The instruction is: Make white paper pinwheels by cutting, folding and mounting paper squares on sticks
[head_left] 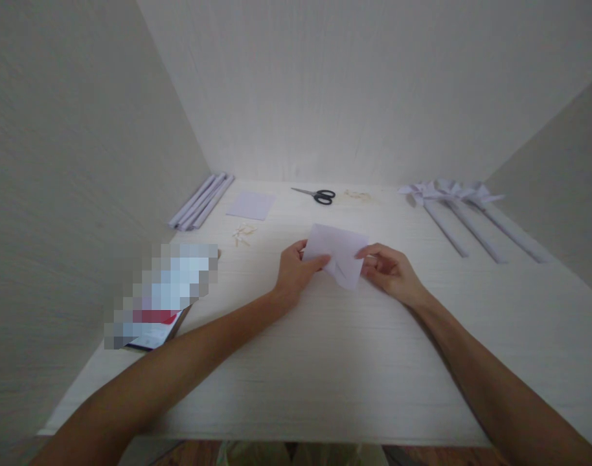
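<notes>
Paper rolls [203, 202] lie at ten o'clock. The left hand [295, 275], at nine, pinches a bent paper sheet [342, 243] in the middle. The right hand [392, 275], at three, pinches the sheet too. Three paper sticks [475, 230] lie at two.

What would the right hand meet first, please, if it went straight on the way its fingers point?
The right hand would first meet the pale sheet of paper, whose right edge it seems to pinch; beyond it, the left hand looks next in line, though depth is unclear.
</notes>
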Tool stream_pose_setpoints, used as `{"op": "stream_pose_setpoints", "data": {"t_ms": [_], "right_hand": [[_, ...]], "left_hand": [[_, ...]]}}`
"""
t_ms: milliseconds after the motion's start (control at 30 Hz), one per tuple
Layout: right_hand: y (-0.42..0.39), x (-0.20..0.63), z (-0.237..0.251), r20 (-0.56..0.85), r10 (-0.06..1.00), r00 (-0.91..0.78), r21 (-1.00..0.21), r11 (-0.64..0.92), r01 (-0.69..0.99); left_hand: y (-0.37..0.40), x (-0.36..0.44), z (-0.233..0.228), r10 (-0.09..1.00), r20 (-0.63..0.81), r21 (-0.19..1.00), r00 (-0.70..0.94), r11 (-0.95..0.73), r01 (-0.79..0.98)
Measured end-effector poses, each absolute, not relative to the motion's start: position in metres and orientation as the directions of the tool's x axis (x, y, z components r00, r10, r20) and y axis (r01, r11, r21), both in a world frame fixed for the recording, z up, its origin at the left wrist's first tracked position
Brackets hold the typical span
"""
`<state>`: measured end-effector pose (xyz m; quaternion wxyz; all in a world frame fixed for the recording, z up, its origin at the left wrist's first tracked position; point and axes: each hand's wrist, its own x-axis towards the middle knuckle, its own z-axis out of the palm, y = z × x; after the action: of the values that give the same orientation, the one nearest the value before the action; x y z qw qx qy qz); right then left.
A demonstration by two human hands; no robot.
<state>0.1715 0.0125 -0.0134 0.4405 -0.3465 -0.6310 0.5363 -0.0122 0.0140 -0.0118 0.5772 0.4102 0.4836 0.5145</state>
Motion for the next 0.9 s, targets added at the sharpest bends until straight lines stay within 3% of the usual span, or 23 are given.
{"op": "stream_pose_setpoints", "data": {"t_ms": [133, 367, 700, 900], "right_hand": [[0.012, 0.169, -0.012, 0.166, 0.902, -0.399, -0.975, 0.212, 0.074], [0.013, 0.168, -0.009, 0.143, 0.929, -0.342, -0.975, 0.192, 0.114], [0.012, 0.150, -0.016, -0.018, 0.989, -0.145, -0.996, -0.030, -0.085], [0.010, 0.144, -0.015, -0.066, 0.994, -0.085, -0.987, -0.078, -0.143]], "left_hand": [[0.013, -0.011, -0.012, 0.992, -0.125, 0.971, 0.011, 0.124, -0.203], [0.011, -0.011, -0.010, 0.991, -0.133, 0.973, 0.015, 0.134, -0.190], [0.010, -0.010, -0.010, 0.993, -0.113, 0.979, 0.027, 0.116, -0.169], [0.010, -0.010, -0.010, 0.994, -0.107, 0.983, 0.015, 0.108, -0.148]]}}
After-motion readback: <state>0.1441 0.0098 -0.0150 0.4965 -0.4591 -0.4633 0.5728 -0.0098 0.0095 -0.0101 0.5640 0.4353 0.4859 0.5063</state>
